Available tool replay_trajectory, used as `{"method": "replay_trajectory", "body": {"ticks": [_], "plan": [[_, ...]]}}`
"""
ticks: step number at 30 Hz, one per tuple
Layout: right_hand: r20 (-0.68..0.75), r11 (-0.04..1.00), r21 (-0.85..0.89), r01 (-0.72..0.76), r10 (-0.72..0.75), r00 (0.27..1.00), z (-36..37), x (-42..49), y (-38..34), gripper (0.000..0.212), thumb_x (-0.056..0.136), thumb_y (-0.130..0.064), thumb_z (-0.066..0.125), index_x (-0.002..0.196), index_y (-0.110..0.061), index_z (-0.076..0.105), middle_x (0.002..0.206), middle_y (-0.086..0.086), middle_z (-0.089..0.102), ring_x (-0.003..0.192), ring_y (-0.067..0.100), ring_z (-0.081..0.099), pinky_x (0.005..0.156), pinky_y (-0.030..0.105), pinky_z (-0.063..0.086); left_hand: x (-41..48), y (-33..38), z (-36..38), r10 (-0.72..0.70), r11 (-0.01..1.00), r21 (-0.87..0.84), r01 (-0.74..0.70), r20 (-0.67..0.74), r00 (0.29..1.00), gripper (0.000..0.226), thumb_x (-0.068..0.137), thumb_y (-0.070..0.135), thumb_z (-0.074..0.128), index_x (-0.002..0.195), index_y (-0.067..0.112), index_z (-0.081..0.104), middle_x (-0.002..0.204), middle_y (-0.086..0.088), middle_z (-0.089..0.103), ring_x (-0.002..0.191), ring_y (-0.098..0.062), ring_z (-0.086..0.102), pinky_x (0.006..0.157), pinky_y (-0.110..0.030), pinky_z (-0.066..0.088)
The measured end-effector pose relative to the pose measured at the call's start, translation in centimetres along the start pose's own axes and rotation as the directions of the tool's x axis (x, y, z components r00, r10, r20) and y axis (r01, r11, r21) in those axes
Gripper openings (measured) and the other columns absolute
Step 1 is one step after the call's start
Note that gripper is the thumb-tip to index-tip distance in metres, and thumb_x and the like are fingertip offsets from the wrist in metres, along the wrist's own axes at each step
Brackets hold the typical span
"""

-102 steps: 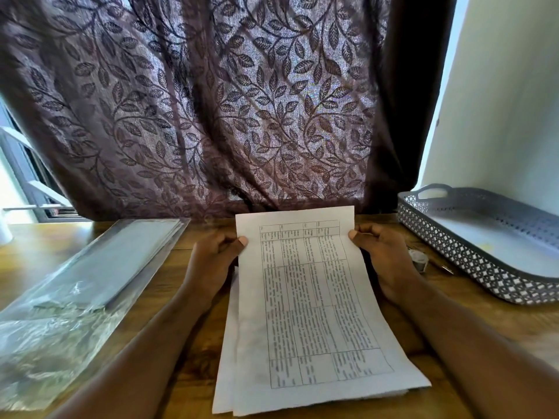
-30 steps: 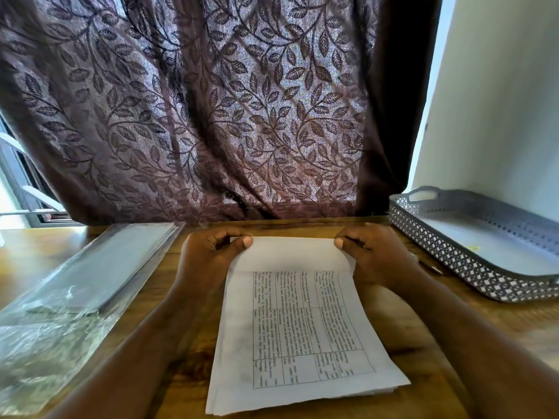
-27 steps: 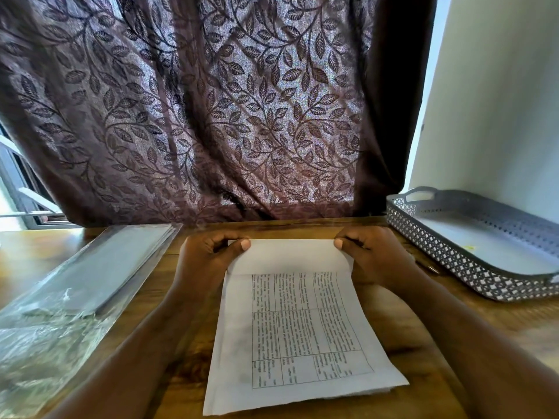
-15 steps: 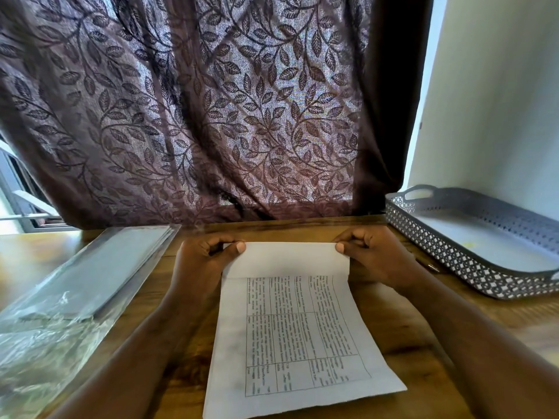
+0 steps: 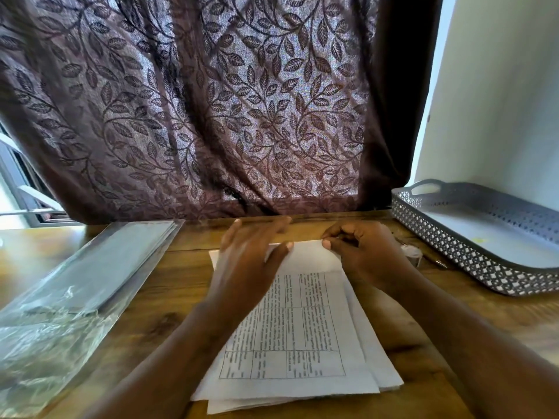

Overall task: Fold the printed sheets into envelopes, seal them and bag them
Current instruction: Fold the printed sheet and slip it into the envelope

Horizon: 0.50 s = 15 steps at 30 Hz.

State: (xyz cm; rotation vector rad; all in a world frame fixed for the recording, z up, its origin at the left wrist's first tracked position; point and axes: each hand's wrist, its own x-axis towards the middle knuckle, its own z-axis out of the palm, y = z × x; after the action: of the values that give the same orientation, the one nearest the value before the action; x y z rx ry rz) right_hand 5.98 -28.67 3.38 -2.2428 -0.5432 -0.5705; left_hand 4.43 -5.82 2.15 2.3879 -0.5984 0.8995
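White printed sheet lies under flat left fingers; right fingers pinch its folded edge.

We see the stack of sheets in the middle of the table, with the top sheet lying on it. From there the bags lie at nine o'clock, the tray at two, and the curtain behind the table at twelve. Our left hand rests on the top sheet's far end; our right hand pinches it at one o'clock.
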Motion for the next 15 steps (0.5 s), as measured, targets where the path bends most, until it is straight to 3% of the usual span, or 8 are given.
{"method": "replay_trajectory", "body": {"ticks": [3,7,10,15], "plan": [[0.027,0.996,-0.025,0.082,-0.081,0.996,0.4,-0.1,-0.6,0.016,0.09,-0.015,0.072,0.09,-0.031,0.072,0.08,-0.023,0.067,0.083,-0.004,0.065,0.068,0.009,0.05,0.1,1.0,0.8,0.046,0.996,0.067,-0.051,0.079,0.996,0.031,0.1,0.042,0.045,0.123,0.032,0.064,0.118,0.014,0.07,0.113,-0.006,0.06,0.121,-0.047,0.022],[0.059,0.991,-0.055,0.122,-0.119,0.991,0.5,-0.1,-0.4,0.02,0.091,-0.017,0.071,0.089,-0.036,0.068,0.081,-0.026,0.065,0.087,-0.005,0.064,0.072,0.009,0.049,0.2,1.2,0.8,0.034,0.99,0.136,-0.048,0.102,0.994,0.02,0.101,0.036,0.05,0.102,0.032,0.07,0.095,0.015,0.073,0.088,-0.003,0.063,0.118,-0.043,0.025],[0.083,0.991,-0.043,0.125,-0.121,0.989,0.6,-0.2,-0.1,0.02,0.091,-0.016,0.07,0.089,-0.037,0.069,0.083,-0.026,0.067,0.086,-0.004,0.065,0.073,0.011,0.051,0.1,0.7,0.4,0.028,0.989,0.144,-0.042,0.097,0.995,0.018,0.1,0.036,0.054,0.1,0.032,0.071,0.09,0.016,0.073,0.083,-0.002,0.062,0.115,-0.039,0.026],[-0.005,0.997,0.046,0.058,-0.057,0.998,0.0,-0.2,0.9,0.018,0.089,-0.01,0.072,0.087,-0.028,0.075,0.081,-0.019,0.072,0.079,-0.002,0.068,0.067,0.008,0.047,0.3,-1.5,-0.7,-0.006,0.994,0.106,0.004,0.024,1.0,0.016,0.096,0.034,0.059,0.093,0.031,0.074,0.084,0.016,0.074,0.073,-0.003,0.063,0.107,-0.038,0.034]]}}
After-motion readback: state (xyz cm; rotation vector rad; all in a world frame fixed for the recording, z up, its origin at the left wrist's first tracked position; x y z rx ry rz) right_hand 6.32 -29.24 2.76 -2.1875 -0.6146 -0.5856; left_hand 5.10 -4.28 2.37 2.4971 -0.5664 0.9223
